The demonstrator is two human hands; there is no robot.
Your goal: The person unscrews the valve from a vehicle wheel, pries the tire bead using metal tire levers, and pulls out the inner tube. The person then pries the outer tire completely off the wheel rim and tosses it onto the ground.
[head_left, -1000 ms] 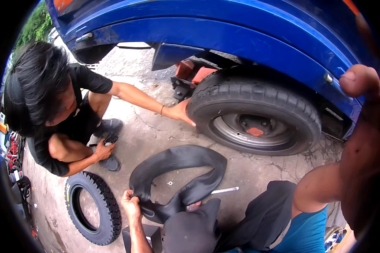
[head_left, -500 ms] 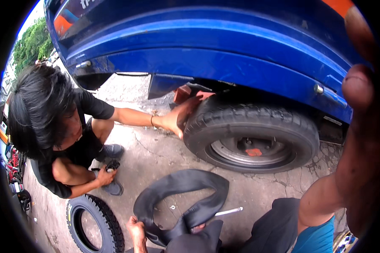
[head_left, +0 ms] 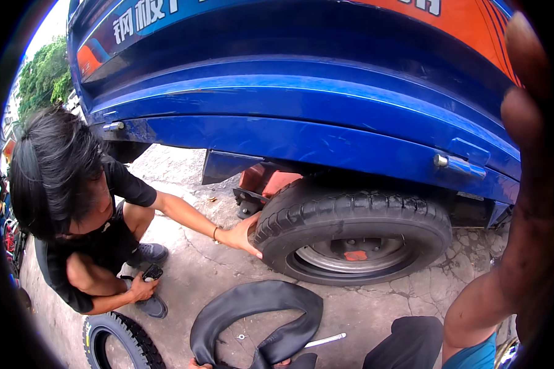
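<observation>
A limp black inner tube (head_left: 292, 294) lies in a loop on the concrete. My left hand (head_left: 198, 364), cut off by the lower edge, grips its near left side. A small patch of skin shows by the tube's near right end; I cannot tell whose it is. At the right rim my right hand (head_left: 524, 111) is raised very close to the camera. Its thumb and a finger stand apart, nothing visible between them; the rest is dark. Past the tube, a mounted tyre (head_left: 345, 224) with a silver rim sits under a blue vehicle body (head_left: 301, 138).
At left a person (head_left: 52, 178) in black squats, one hand on the mounted tyre, the other holding a small black object. A loose tyre (head_left: 143, 344) with knobby tread stands near their feet. A silver rod (head_left: 326, 340) lies right of the inner tube, near a dark-clothed knee (head_left: 406, 344).
The view has tilted up, so the tube and my left hand sit lower in the picture. The person's hand has slid down the mounted tyre's side. My right hand keeps its place.
</observation>
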